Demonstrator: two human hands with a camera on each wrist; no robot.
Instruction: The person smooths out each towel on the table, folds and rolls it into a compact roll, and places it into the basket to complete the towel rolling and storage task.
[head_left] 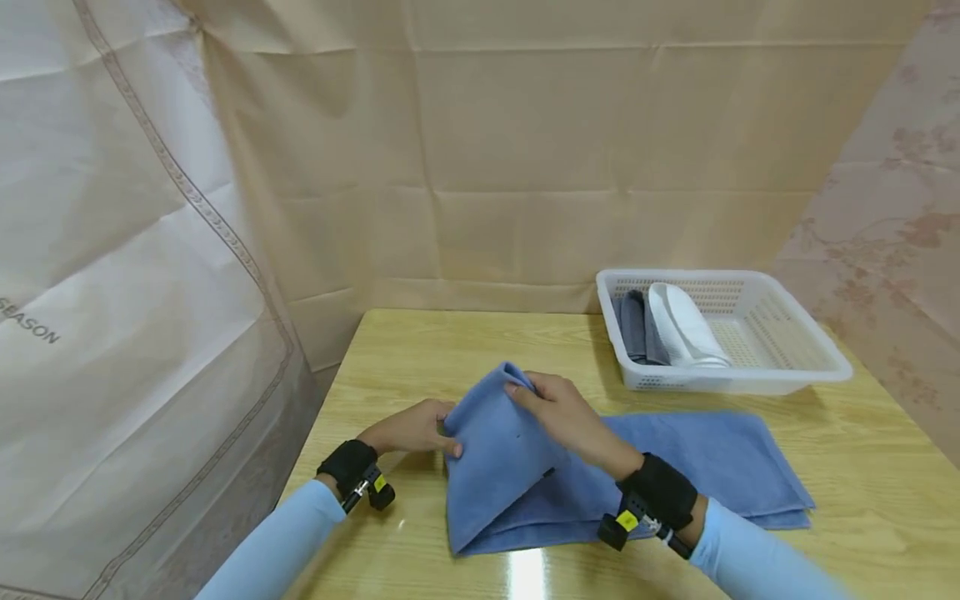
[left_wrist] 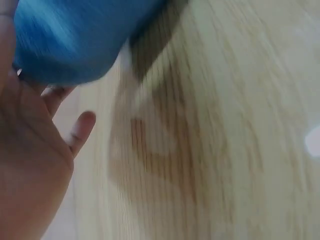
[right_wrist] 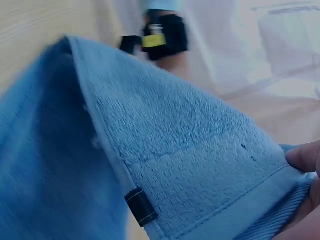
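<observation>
One blue towel (head_left: 491, 475) in the right hand (head_left: 562, 412)

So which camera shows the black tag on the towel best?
The right wrist view: the black tag is big there, at the edge of the blue towel. The head view shows it tiny; the left wrist view shows some towel but no tag.

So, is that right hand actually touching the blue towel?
Touching. The right wrist view shows the right hand pinching the towel at its hemmed end.
</observation>
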